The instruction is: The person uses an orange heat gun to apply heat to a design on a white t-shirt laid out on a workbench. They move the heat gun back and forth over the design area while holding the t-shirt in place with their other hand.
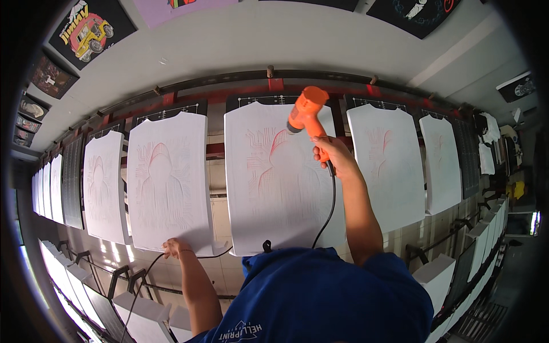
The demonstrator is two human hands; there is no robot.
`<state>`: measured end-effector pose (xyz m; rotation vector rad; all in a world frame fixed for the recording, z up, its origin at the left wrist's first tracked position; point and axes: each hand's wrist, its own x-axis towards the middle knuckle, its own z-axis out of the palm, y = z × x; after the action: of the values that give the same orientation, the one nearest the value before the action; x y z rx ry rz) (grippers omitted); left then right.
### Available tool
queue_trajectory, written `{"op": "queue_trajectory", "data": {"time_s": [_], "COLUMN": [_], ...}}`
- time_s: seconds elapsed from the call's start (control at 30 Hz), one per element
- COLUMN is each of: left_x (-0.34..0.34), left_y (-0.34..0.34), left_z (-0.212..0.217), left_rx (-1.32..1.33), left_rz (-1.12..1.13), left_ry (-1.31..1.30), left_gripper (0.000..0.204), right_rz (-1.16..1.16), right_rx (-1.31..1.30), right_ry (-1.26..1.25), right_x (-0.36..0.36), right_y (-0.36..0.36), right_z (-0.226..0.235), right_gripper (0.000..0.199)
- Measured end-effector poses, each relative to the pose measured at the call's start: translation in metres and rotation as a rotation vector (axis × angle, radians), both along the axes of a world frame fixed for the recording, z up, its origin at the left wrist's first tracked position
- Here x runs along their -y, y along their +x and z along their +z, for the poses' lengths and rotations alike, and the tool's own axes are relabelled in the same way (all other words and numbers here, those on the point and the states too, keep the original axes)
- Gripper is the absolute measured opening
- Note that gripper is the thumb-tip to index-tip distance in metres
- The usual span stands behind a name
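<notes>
My right hand (336, 155) is wrapped round the handle of an orange heat gun (309, 108). Its nozzle points down and left, over the upper part of a white T-shirt (280, 200) spread on a flat board in front of me. The shirt bears a faint hooded-figure print (279, 150) in red and bluish lines. Down at the left, my left hand (178, 248) is closed round the black cord (150, 267), near the lower edge of a neighbouring white shirt (168, 217) with the same kind of print.
More white shirts (386, 200) lie on boards in a row to both sides, along a red and black metal rail (275, 84). Behind it rises a grey wall (229, 48) with printed panels (91, 34). Another row of boards (437, 277) stands at lower right and left.
</notes>
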<state>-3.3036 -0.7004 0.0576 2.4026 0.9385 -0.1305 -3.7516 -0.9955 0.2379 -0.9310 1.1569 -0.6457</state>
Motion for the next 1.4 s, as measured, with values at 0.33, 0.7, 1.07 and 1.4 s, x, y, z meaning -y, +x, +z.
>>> {"op": "queue_trajectory", "data": {"time_s": [0.33, 0.7, 1.07, 1.4], "left_x": [0.004, 0.012, 0.008, 0.000], "left_y": [0.024, 0.003, 0.007, 0.012], "left_z": [-0.036, 0.007, 0.004, -0.009], "left_rx": [-0.037, 0.010, -0.001, 0.040], "left_rz": [0.081, 0.028, 0.048, 0.013], "left_ry": [0.178, 0.118, 0.138, 0.152], "left_gripper": [0.052, 0.053, 0.053, 0.054], "right_rz": [-0.241, 0.003, -0.222, -0.029], "right_rx": [-0.096, -0.011, -0.118, -0.088], "right_ry": [-0.028, 0.015, -0.026, -0.016], "right_x": [-0.009, -0.025, -0.034, -0.044], "right_y": [-0.052, 0.006, -0.041, -0.013], "right_z": [-0.006, 0.000, 0.002, -0.003], "right_gripper": [0.028, 0.029, 0.026, 0.029]}}
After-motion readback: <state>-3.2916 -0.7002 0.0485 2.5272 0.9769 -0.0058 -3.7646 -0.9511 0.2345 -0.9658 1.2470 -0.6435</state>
